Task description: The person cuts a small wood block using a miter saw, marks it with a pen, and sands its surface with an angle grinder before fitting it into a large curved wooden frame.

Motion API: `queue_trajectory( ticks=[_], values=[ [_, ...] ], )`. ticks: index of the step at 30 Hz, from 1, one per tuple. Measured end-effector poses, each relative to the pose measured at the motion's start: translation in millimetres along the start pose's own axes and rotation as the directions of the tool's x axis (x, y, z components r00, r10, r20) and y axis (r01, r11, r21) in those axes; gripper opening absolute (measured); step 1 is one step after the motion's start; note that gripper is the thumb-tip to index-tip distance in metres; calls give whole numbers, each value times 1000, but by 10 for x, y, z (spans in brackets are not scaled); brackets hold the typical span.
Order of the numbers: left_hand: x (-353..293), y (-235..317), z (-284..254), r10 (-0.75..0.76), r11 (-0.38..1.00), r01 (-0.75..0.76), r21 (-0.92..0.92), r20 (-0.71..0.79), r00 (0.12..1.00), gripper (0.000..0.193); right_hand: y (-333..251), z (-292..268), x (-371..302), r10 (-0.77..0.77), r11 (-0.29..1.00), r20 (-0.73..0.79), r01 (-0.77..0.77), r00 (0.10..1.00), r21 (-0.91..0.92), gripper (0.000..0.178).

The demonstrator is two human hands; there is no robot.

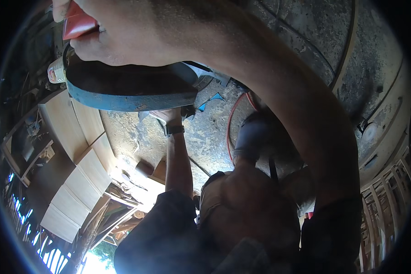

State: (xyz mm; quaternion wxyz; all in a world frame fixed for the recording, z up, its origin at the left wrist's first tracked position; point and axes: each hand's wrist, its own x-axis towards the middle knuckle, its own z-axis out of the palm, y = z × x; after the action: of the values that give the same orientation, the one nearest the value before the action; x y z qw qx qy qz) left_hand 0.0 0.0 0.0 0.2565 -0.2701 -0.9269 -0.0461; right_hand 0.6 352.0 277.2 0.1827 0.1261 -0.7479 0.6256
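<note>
My right arm reaches from the lower right across to the upper left, and my right hand [118,39] is closed around a red handle [80,25]. Just below that hand is a large curved blue guard [132,102] with a dark face, part of what looks like a chop saw. My left hand [167,115] reaches in under the guard's lower edge, a dark watch [174,130] on its wrist. The guard hides its fingers, so whether they grip anything does not show. A dark fitting [187,111] sits beside that hand.
Pale wooden panels [80,182] stand at the left. A red hose [229,128] and dark cables [306,39] run over the stained floor [123,125]. Small blue pieces [217,97] lie beyond my left hand. Wooden slats [381,214] line the right, and a pale container [56,71] is beside the guard.
</note>
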Motion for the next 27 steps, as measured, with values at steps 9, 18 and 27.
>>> queue_trajectory(
  ticks=[9,18,27],
  values=[
    [19,-35,8,28,1000,-28,-1,-75,997,41,18,123,-93,-203,979,-175,197,963,-52,51],
    [86,81,-40,1,990,-9,-140,-57,998,52,55,-85,-110,-123,984,-96,134,988,116,29],
    [394,324,-247,-195,951,232,-206,183,964,20,301,194,-32,-364,907,-236,285,901,-310,30]
  ],
)
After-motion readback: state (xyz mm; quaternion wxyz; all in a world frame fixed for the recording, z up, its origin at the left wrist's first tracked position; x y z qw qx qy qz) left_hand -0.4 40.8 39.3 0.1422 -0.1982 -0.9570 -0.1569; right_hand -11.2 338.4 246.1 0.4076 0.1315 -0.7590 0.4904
